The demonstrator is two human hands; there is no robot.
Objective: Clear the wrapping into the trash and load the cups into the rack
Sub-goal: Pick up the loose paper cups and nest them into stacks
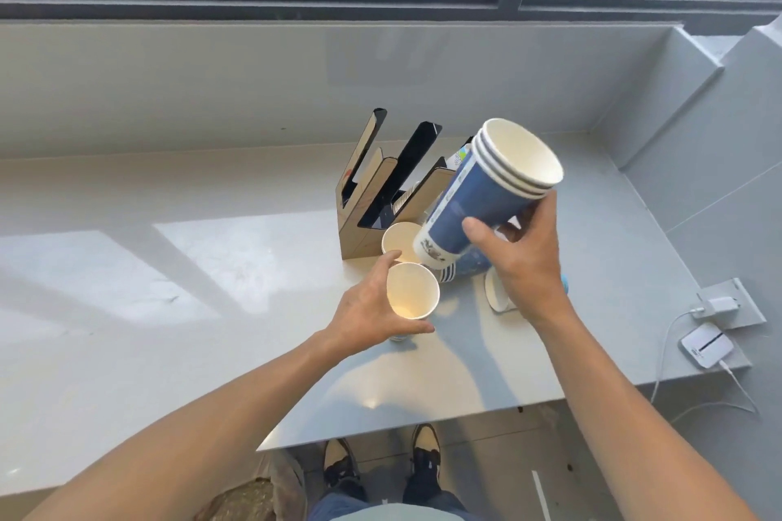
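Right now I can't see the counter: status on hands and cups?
Right hand holds blue cup stack, tilted. Left hand grips single cup. Rack just behind, second cup at its foot.

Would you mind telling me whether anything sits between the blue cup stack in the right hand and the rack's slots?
Nothing visible blocks it. The right hand holds the blue cup stack tilted, just right of the rack; the upright cup stands in front of the rack, below that path.

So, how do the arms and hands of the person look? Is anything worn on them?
Both forearms are bare with no sleeves in view. The left hand and right hand wear no gloves; no watch, ring or bracelet is visible on them.
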